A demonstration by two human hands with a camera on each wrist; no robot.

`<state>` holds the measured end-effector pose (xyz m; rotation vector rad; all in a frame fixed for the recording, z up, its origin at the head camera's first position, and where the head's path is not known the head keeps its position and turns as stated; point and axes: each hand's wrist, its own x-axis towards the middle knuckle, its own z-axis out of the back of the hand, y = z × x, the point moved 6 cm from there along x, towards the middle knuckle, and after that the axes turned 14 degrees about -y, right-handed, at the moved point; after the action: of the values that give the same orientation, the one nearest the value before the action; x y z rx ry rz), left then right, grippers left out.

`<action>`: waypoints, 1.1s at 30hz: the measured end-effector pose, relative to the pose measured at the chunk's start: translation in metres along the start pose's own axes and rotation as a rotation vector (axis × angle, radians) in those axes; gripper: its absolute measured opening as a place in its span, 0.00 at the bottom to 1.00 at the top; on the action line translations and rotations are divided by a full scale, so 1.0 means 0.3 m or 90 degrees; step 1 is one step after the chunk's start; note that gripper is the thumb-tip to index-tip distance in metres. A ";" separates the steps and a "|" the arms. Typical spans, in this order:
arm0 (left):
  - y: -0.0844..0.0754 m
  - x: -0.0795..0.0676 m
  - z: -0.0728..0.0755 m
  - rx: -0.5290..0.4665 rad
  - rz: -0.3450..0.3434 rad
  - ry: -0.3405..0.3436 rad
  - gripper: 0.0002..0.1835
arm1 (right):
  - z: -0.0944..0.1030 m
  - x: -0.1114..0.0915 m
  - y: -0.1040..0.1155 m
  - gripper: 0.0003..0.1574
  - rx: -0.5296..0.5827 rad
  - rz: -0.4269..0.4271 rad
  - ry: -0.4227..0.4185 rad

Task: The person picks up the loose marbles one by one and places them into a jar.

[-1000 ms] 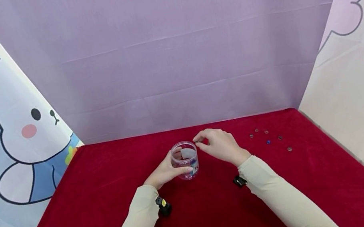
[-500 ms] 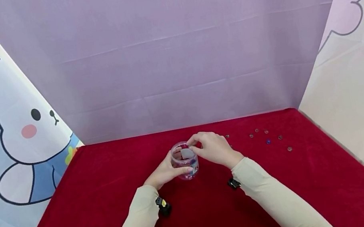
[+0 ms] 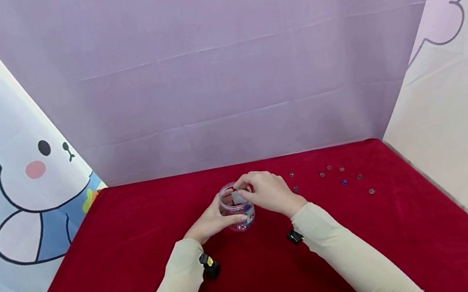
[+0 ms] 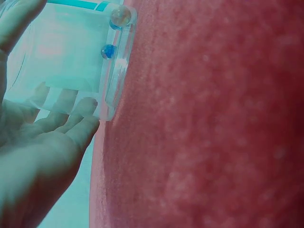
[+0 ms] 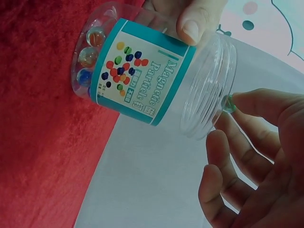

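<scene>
My left hand [image 3: 210, 221] grips a clear plastic jar [image 3: 241, 226] around its side, with the thumb across the front. In the right wrist view the jar's teal-edged label [image 5: 137, 71] reads "Magnetic Particle". Several glass marbles [image 5: 88, 57] lie at the bottom; a blue marble [image 4: 108, 51] shows through the wall in the left wrist view. My right hand [image 3: 270, 193] is at the open mouth of the jar. Between its thumb and index finger it pinches a green-tinted glass marble [image 5: 228, 103], right at the rim. The other fingers are loosely bent.
Several loose marbles lie on the red cloth [image 3: 257, 277] to the right, including a blue one [image 3: 344, 182] and a dark one [image 3: 371, 191] nearer the front. A purple curtain [image 3: 220, 65] hangs behind the table, with printed sheets on both sides.
My right hand has moved left from beside the jar to its mouth, carrying the marble. Two marbles it covered now show on the cloth. My left hand and the jar stay in place.
</scene>
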<state>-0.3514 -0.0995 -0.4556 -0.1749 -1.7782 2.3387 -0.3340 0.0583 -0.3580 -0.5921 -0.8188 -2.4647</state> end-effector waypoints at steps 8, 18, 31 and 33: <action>0.007 0.002 0.004 0.007 0.013 -0.008 0.52 | 0.003 -0.005 0.002 0.14 -0.009 -0.004 0.005; 0.004 -0.001 0.005 0.017 0.013 -0.015 0.53 | 0.022 -0.010 -0.003 0.12 -0.008 0.002 -0.009; -0.003 0.001 0.000 -0.001 0.002 -0.013 0.50 | 0.051 -0.018 -0.029 0.11 -0.025 0.005 -0.030; -0.004 0.001 0.001 0.000 0.000 -0.015 0.50 | 0.057 -0.020 -0.038 0.11 -0.026 0.002 -0.033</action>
<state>-0.3516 -0.0993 -0.4544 -0.1484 -1.7897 2.3499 -0.3313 0.0790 -0.3537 -0.6736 -0.7890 -2.4772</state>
